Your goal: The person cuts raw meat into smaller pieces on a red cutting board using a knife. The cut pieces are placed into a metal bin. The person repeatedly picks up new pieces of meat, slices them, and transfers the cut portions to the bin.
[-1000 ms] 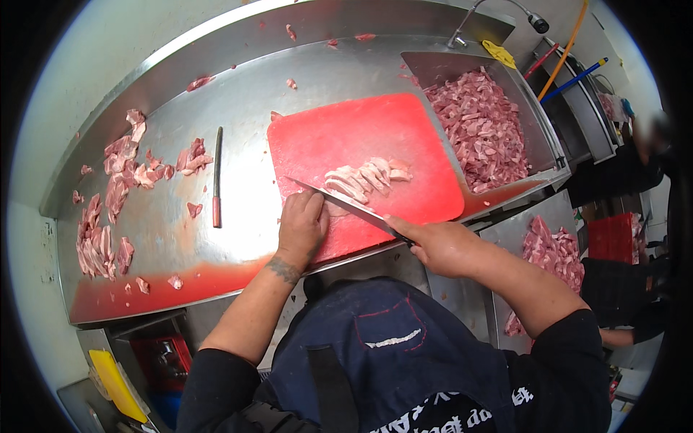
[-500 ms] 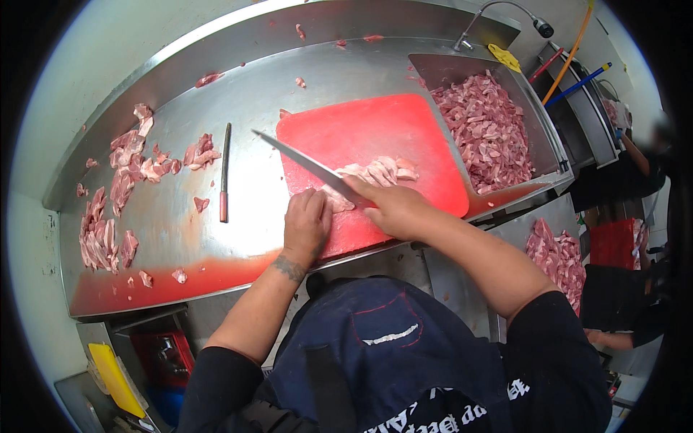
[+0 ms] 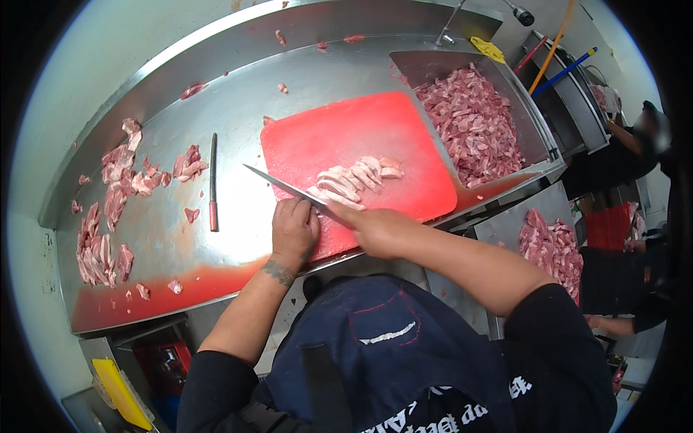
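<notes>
My right hand (image 3: 375, 232) grips a long knife (image 3: 278, 182), its handle mostly hidden by the fingers and its blade angled up-left over the lower-left part of a red cutting board (image 3: 346, 124). My left hand (image 3: 292, 229), fingers curled, presses on pale meat at the board's lower-left edge, close below the blade; the held piece is mostly hidden. A row of sliced pale meat (image 3: 357, 173) lies on the board just above the knife. A dark rod with a red handle (image 3: 214, 173) lies on the steel counter left of the board.
Raw pieces (image 3: 115, 166) lie across the counter's left. A steel basin (image 3: 530, 137) full of cut meat is at right, under a faucet (image 3: 447, 32) and yellow cloth (image 3: 487, 47). More meat (image 3: 548, 249) sits lower right. Co-workers (image 3: 613, 289) stand at far right.
The knife rose and moved left, then came down nearer my left hand. My right hand moved left and up with it. My left hand shifted slightly. The view also shifted a little.
</notes>
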### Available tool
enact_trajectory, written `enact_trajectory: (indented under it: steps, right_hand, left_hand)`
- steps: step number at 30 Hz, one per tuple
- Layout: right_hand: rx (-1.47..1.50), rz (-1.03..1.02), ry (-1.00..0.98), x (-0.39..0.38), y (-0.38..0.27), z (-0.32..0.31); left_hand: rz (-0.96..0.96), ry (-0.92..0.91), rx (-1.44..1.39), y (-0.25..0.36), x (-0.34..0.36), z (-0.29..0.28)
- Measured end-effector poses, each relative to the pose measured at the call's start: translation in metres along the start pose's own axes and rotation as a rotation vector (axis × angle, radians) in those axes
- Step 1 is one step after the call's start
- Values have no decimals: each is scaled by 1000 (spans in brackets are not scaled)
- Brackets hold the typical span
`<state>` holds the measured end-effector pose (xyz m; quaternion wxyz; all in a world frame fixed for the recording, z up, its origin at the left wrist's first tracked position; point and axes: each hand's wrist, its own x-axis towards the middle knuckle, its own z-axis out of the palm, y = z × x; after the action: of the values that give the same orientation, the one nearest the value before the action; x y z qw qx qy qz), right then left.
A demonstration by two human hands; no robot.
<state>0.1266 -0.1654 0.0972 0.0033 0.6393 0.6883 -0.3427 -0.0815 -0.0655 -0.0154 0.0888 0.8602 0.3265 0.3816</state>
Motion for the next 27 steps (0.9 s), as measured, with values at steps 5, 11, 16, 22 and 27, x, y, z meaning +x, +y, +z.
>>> enact_trajectory:
  steps: [5, 11, 16, 22, 27]
  right_hand:
    - [-34, 22, 8, 35, -12, -9]
    - [7, 50, 37, -32, -1, 5]
    - [12, 164, 62, -70, 81, 9]
    - [27, 430, 643, -84, 186, -24]
    - [55, 429, 656, -95, 148, -23]
  left_hand:
    - [13, -34, -99, -1, 5, -6]
    - [-264, 5, -154, -17, -19, -39]
    - [-490, 150, 72, -102, -68, -109]
    - [-746, 39, 464, -164, -110, -203]
    - [-596, -57, 427, -144, -88, -171]
